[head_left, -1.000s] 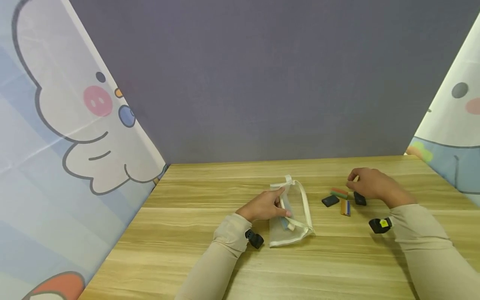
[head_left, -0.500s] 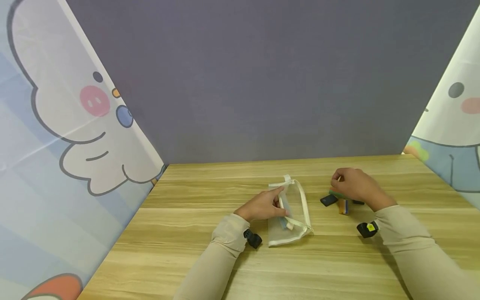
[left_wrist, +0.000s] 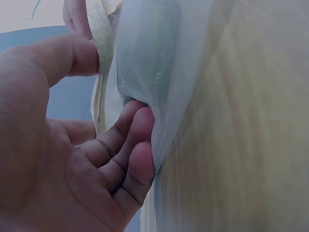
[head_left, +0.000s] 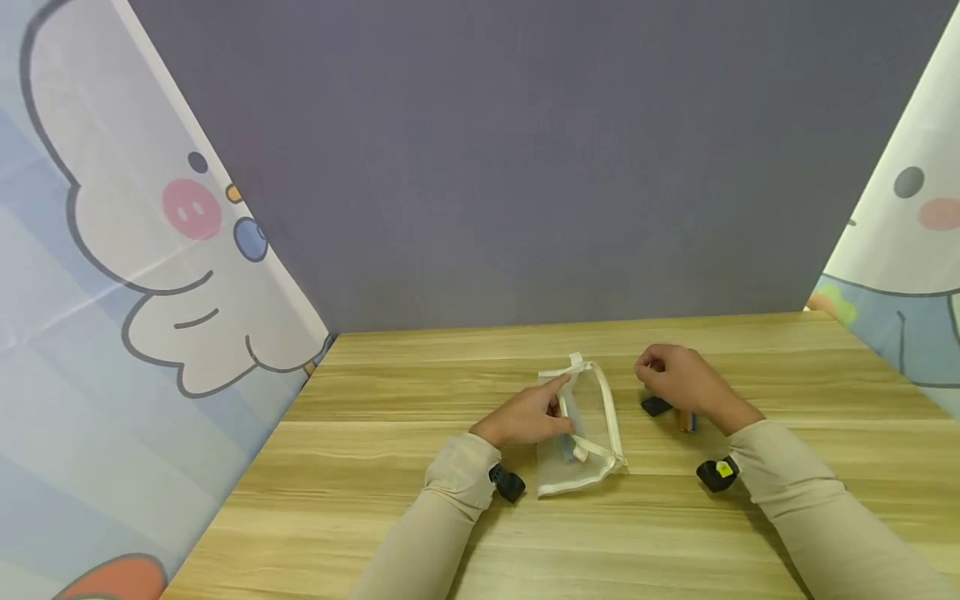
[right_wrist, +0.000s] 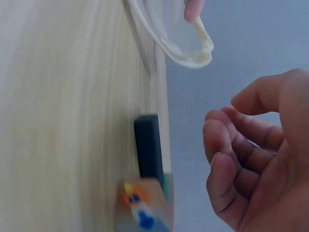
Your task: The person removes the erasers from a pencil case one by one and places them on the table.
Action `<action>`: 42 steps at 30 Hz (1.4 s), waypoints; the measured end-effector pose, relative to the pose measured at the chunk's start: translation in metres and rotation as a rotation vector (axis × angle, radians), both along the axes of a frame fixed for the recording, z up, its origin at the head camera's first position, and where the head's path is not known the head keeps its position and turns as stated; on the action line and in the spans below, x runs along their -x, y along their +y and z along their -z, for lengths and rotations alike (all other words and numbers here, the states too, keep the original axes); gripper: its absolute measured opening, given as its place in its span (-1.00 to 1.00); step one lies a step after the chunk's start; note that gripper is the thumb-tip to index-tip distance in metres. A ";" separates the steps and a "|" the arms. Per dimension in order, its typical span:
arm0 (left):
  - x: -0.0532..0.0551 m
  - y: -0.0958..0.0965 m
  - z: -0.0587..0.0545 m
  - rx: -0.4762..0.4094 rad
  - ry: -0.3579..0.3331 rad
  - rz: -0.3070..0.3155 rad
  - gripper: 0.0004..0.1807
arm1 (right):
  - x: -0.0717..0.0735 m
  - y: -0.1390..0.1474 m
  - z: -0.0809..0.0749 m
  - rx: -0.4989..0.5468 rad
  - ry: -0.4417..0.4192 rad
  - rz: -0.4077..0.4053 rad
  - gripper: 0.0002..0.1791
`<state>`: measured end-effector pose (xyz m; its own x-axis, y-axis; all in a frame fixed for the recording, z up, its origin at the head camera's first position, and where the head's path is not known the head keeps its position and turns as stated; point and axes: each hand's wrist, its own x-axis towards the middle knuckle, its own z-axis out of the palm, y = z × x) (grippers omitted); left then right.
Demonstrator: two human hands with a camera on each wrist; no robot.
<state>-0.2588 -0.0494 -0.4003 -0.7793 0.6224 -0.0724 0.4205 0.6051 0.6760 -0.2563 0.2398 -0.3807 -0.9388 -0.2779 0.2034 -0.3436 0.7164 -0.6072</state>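
Note:
A white mesh zipper pouch (head_left: pixel 555 475) lies on the table, its mouth spread. My left hand (head_left: pixel 525 414) holds it there, thumb and index finger apart at the zipper band (left_wrist: pixel 100 72); the other fingers curl against the mesh. Through the mesh shows a small bluish and whitish piece (head_left: pixel 581 453). My right hand (head_left: pixel 682 379) hovers right of the pouch, fingers loosely curled with nothing seen between them. Below it lie a black block (head_left: pixel 656 407) and a small orange-and-blue block (head_left: pixel 685 420). A green block (right_wrist: pixel 168 186) is partly hidden behind these.
The wooden table (head_left: pixel 375 400) ends at a grey panel (head_left: pixel 525 167) behind. Cartoon-print sheets (head_left: pixel 150 250) stand on both sides. Each wrist wears a black camera (head_left: pixel 717 473).
My right hand has moved left from the black block on the right, over the group of blocks toward the pouch. My left hand and the pouch have stayed in place.

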 end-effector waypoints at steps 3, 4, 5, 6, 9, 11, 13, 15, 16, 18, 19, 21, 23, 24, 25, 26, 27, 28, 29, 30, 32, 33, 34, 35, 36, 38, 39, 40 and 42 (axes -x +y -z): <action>-0.001 0.001 0.001 0.003 -0.005 -0.003 -0.12 | -0.004 -0.006 0.001 0.035 0.005 -0.012 -0.73; -0.001 0.001 0.001 0.005 -0.009 -0.007 -0.12 | -0.005 -0.008 0.001 0.042 0.007 -0.016 -0.74; -0.002 0.001 0.000 0.008 -0.012 -0.010 -0.12 | -0.006 -0.010 0.000 0.045 0.007 -0.018 -0.74; -0.002 0.001 0.001 0.012 -0.012 -0.012 -0.12 | -0.007 -0.011 0.000 0.048 0.006 -0.021 -0.74; -0.002 0.001 0.000 0.023 -0.008 -0.017 -0.12 | -0.008 -0.015 0.001 0.061 -0.001 -0.022 -0.74; -0.002 0.002 0.000 0.028 0.000 -0.017 -0.12 | -0.009 -0.017 0.001 0.077 -0.004 -0.023 -0.74; -0.002 0.001 0.000 0.033 0.011 -0.018 -0.11 | -0.009 -0.020 0.000 0.095 -0.002 -0.031 -0.74; -0.002 0.001 0.000 0.037 0.023 -0.022 -0.11 | -0.009 -0.024 -0.001 0.119 0.000 -0.046 -0.75; -0.002 0.000 0.000 0.042 0.029 -0.023 -0.10 | -0.009 -0.026 -0.001 0.130 -0.001 -0.053 -0.76; -0.002 0.000 -0.001 0.045 0.035 -0.025 -0.10 | -0.010 -0.030 -0.002 0.152 -0.009 -0.065 -0.77; -0.001 0.000 -0.001 0.044 0.036 -0.024 -0.10 | -0.011 -0.032 -0.003 0.167 -0.018 -0.073 -0.78; -0.001 0.000 -0.001 0.044 0.035 -0.023 -0.11 | -0.011 -0.035 -0.004 0.187 -0.032 -0.095 -0.78; -0.002 -0.001 -0.001 0.041 0.032 -0.024 -0.11 | -0.012 -0.038 -0.004 0.208 -0.054 -0.118 -0.76; -0.002 -0.001 -0.001 0.040 0.032 -0.024 -0.11 | -0.013 -0.040 -0.003 0.219 -0.065 -0.131 -0.76; -0.002 -0.001 -0.001 0.039 0.033 -0.024 -0.10 | -0.013 -0.041 -0.003 0.227 -0.073 -0.146 -0.75; -0.002 -0.001 -0.001 0.038 0.032 -0.025 -0.10 | -0.013 -0.043 -0.002 0.235 -0.083 -0.160 -0.75; -0.002 -0.001 -0.001 0.036 0.033 -0.027 -0.10 | -0.013 -0.044 -0.001 0.246 -0.099 -0.171 -0.75; -0.003 -0.001 -0.001 0.033 0.033 -0.030 -0.10 | -0.013 -0.045 0.001 0.249 -0.107 -0.178 -0.75; -0.003 -0.001 -0.001 0.030 0.032 -0.032 -0.10 | -0.014 -0.047 0.001 0.253 -0.112 -0.187 -0.76; -0.004 -0.001 -0.002 0.029 0.030 -0.033 -0.10 | -0.014 -0.048 0.002 0.255 -0.111 -0.195 -0.78; -0.004 -0.001 -0.001 0.026 0.028 -0.036 -0.09 | -0.015 -0.050 0.004 0.258 -0.109 -0.206 -0.80; -0.004 -0.001 -0.001 0.026 0.028 -0.039 -0.09 | -0.015 -0.051 0.005 0.260 -0.106 -0.213 -0.80; -0.004 -0.001 -0.001 0.027 0.028 -0.042 -0.08 | -0.015 -0.051 0.006 0.262 -0.101 -0.219 -0.81; -0.004 -0.001 0.000 0.028 0.031 -0.044 -0.08 | -0.015 -0.052 0.007 0.266 -0.101 -0.226 -0.81; -0.004 -0.001 0.000 0.030 0.034 -0.047 -0.07 | -0.015 -0.052 0.008 0.267 -0.100 -0.232 -0.82; -0.003 -0.001 0.002 0.033 0.045 -0.055 -0.06 | -0.015 -0.053 0.010 0.265 -0.116 -0.235 -0.81; -0.003 -0.001 0.002 0.034 0.047 -0.059 -0.06 | -0.015 -0.054 0.010 0.263 -0.122 -0.238 -0.81; -0.003 -0.001 0.002 0.035 0.048 -0.061 -0.05 | -0.016 -0.054 0.011 0.258 -0.131 -0.239 -0.81; -0.003 -0.001 0.003 0.033 0.046 -0.066 -0.05 | -0.016 -0.055 0.013 0.250 -0.154 -0.237 -0.81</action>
<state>-0.2556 -0.0502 -0.4032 -0.8215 0.5674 -0.0557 0.4089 0.6545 0.6359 -0.2401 0.1845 -0.3939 -0.8792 -0.4511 0.1536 -0.3730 0.4508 -0.8109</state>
